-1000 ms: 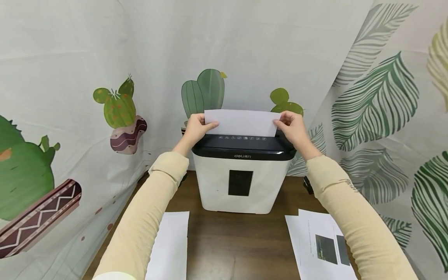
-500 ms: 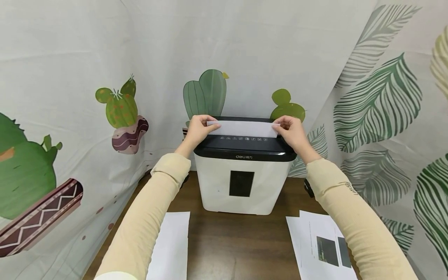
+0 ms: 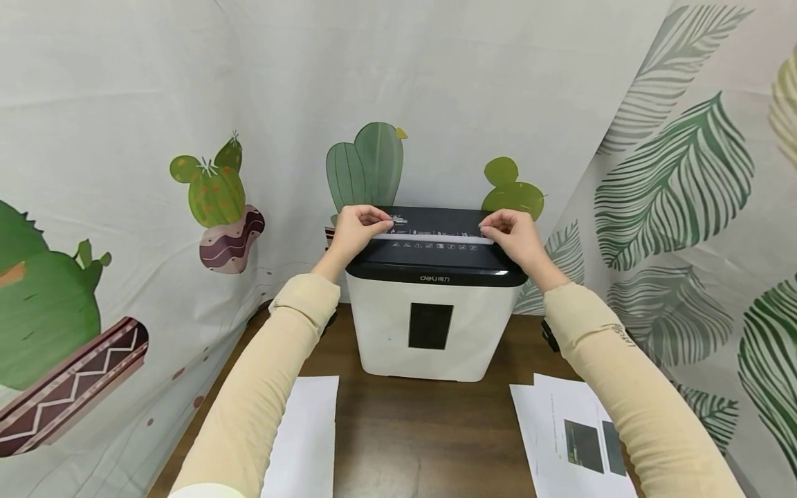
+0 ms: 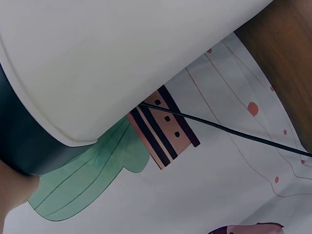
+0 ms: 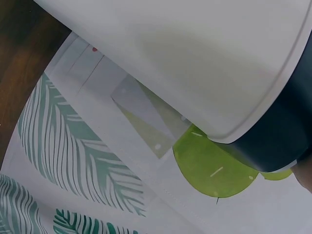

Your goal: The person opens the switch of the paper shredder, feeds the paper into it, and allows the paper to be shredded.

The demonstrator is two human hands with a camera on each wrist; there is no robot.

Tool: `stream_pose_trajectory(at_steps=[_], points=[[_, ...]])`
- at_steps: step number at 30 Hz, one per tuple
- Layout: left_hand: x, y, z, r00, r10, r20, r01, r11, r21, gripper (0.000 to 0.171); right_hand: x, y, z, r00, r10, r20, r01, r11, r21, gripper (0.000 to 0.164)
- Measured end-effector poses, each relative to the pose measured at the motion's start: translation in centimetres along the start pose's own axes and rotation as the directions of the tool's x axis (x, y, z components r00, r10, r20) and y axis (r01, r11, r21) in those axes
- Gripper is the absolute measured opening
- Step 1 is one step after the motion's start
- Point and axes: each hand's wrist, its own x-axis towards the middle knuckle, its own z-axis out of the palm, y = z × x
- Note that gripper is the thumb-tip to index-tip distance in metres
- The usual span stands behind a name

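Loose sheets (image 3: pixel 305 436) lie on the brown table (image 3: pixel 405 432); the shredder (image 3: pixel 382 321) stands beyond, a paper strip (image 3: pixel 429 238) in its top, left hand (image 3: pixel 358 229) and right hand (image 3: pixel 518 234) just above, both loosely curled, off it; behind hangs a printed curtain (image 3: pixel 448 83); the left wrist view alone shows a black cord (image 4: pixel 229 130)

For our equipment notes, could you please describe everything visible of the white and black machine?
The machine has a tapering, plastic-looking white body with a dark front window, and a black top bearing the deli name and small icons, where a thin edge of white paper sticks out. It stands upright on the brown table; a dark cord shows behind it. The left hand and right hand are over its top; contact is unclear.
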Motion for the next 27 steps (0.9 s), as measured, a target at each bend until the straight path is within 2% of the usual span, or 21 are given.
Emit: stream_pose_trajectory(at_steps=[3,11,15,20,27], points=[[0.0,0.1,0.0,1.000,0.001,0.004,-0.001,1.000,-0.016,0.015,0.1,0.2,0.0,1.000,-0.003,0.005,0.003,1.000,-0.014,0.016],[-0.1,0.2,0.0,1.000,0.009,0.002,-0.009,0.999,-0.039,0.015,1.2,2.9,0.3,1.000,0.006,0.009,-0.006,1.000,-0.022,0.019],[0.0,0.2,0.0,1.000,0.014,0.006,-0.013,0.999,-0.033,0.017,1.2,3.3,0.3,1.000,0.012,0.009,-0.012,0.998,-0.061,0.021],[-0.2,0.3,-0.2,1.000,0.009,0.012,-0.009,0.998,-0.054,0.017,1.0,3.4,0.3,1.000,0.000,-0.001,0.000,0.999,-0.052,0.020],[-2.0,2.3,-1.0,1.000,0.018,0.010,-0.017,0.994,-0.107,0.016,0.3,3.3,0.3,0.998,-0.061,-0.011,0.061,0.997,-0.039,0.017]])
